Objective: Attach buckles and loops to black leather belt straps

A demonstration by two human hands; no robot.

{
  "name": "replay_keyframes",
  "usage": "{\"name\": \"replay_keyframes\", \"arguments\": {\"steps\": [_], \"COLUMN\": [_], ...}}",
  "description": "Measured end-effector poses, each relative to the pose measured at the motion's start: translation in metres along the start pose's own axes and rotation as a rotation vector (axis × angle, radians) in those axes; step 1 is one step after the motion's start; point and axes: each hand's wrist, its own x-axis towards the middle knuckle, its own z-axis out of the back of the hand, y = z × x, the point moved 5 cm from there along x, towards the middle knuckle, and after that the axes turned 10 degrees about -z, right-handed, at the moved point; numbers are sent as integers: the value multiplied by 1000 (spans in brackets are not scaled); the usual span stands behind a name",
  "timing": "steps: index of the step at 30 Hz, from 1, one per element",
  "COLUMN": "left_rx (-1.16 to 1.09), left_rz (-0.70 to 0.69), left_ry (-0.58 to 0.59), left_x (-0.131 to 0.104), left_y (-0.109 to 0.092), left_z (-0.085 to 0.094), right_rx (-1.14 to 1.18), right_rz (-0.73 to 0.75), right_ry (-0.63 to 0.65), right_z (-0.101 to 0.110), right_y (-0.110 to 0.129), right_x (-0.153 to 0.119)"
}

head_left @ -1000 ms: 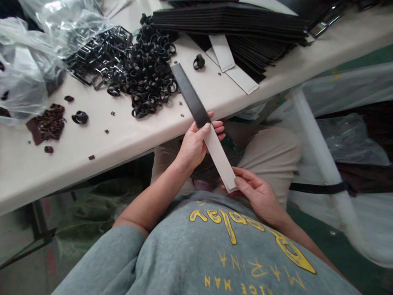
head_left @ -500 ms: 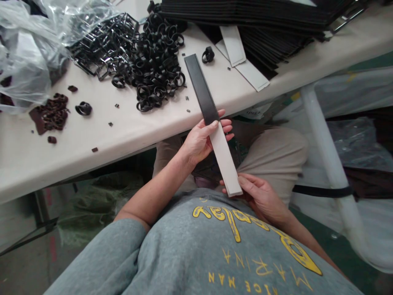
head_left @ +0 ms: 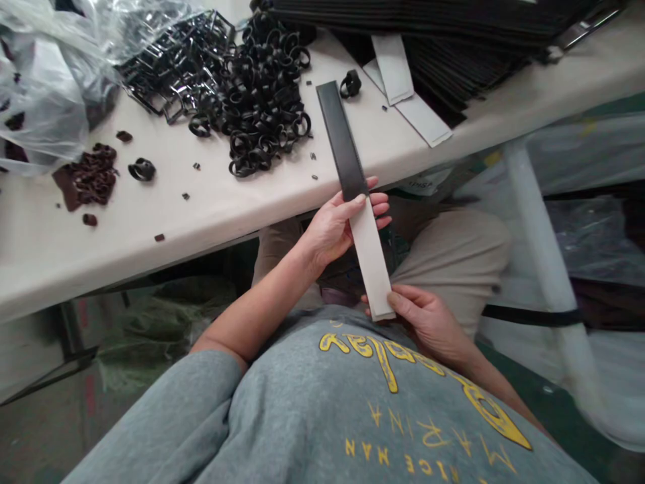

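A long flat strip, black strap (head_left: 343, 144) at its upper half and white card-like sleeve (head_left: 370, 259) at its lower half, slants over my lap. My left hand (head_left: 335, 225) grips it at the middle, thumb on top where black meets white, fingers underneath and poking out past the far side. At the lower end, my right hand (head_left: 416, 309) pinches the corner of the white part between thumb and fingers. The strap's upper end reaches over the table edge, beside a lone black loop (head_left: 351, 84).
On the white table (head_left: 242, 208) lie a pile of black loops (head_left: 267, 94), metal buckle frames (head_left: 176, 60), brown pieces (head_left: 91, 175) and clear plastic bags (head_left: 45, 101). Stacked black straps (head_left: 438, 74) and white sleeves (head_left: 423, 121) lie at the back right. A pale table leg (head_left: 544, 235) stands right.
The view has shifted slightly, so the table things appear a little further right and higher. Both hands keep the same hold on the strip.
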Motion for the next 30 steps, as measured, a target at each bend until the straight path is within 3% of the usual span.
{"name": "replay_keyframes", "arguments": {"steps": [7,14,21,26,30], "left_rx": [31,48,40,44,111], "left_rz": [-9,-14,-25,-50,-57], "left_ry": [18,5,-14,24,167], "left_x": [-1,-3,-4,-3,-26], "left_y": [0,1,5,8,28], "left_z": [0,-2,-3,-2,10], "right_rx": [-76,-221,-285,-292,-237], "right_rz": [17,85,94,122,122], "right_ry": [-34,-154,-152,-166,-157], "right_z": [-1,2,-1,-2,-1], "right_y": [0,4,3,5,5], "right_x": [2,4,8,7,7]}}
